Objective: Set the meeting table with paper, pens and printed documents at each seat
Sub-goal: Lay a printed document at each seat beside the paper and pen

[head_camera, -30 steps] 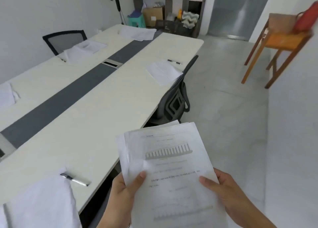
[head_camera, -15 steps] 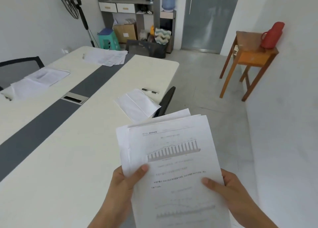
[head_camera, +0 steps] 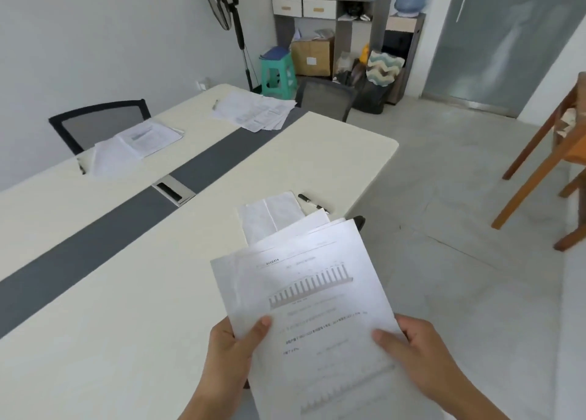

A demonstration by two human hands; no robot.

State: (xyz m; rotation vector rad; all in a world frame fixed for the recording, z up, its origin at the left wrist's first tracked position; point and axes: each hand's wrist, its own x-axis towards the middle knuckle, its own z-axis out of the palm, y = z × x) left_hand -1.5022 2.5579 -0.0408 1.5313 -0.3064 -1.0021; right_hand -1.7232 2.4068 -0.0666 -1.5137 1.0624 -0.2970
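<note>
I hold a stack of printed documents (head_camera: 317, 299) with a bar chart on the top sheet, low in the middle of the view. My left hand (head_camera: 231, 350) grips its left edge, thumb on top. My right hand (head_camera: 421, 353) grips the right edge. Just beyond the stack, blank paper (head_camera: 269, 216) and a black pen (head_camera: 312, 202) lie near the right edge of the cream meeting table (head_camera: 111, 308). Across the table, paper with a printed document (head_camera: 139, 143) lies before a black chair (head_camera: 101, 124). More fanned sheets (head_camera: 253, 110) and a pen (head_camera: 215, 104) lie at the far end.
A dark strip with a cable hatch (head_camera: 173, 190) runs down the table's middle. A chair (head_camera: 326, 97) stands at the far end, another chair's top (head_camera: 358, 221) pokes out beside my papers. A wooden table (head_camera: 545, 153) is on the right. Fan (head_camera: 222, 4), green stool (head_camera: 277, 70) and shelves stand at the back.
The view has moved forward along the table's right side and swung towards the far end. The near seat's paper and pen left the view; the stack stays in both hands.
</note>
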